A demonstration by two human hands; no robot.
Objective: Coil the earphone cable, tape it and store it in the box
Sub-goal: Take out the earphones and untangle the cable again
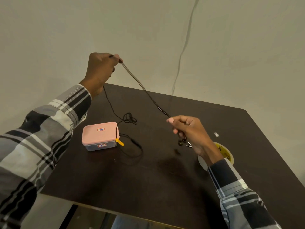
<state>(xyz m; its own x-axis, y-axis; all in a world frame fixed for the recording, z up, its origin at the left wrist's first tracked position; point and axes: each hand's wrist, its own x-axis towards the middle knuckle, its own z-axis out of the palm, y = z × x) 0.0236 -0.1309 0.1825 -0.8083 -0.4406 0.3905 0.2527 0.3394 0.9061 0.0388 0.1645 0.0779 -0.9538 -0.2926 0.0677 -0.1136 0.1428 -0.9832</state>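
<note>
A black earphone cable (145, 90) is stretched taut between my two hands above the dark table (148, 179). My left hand (100, 68) is raised high and pinches the cable at its upper end. My right hand (186, 129) grips the lower end, with the earbuds (181, 142) dangling below the fist. The rest of the cable hangs from my left hand and lies in a loose tangle (130, 119) on the table beside the box. The small box (99, 136) has a pink lid, shut, with a yellow tab at its right corner.
A roll of yellow tape (226, 152) lies on the table under my right wrist, partly hidden. Small white scraps (216, 134) lie near it. A thin grey cord (183, 50) hangs down the wall behind the table.
</note>
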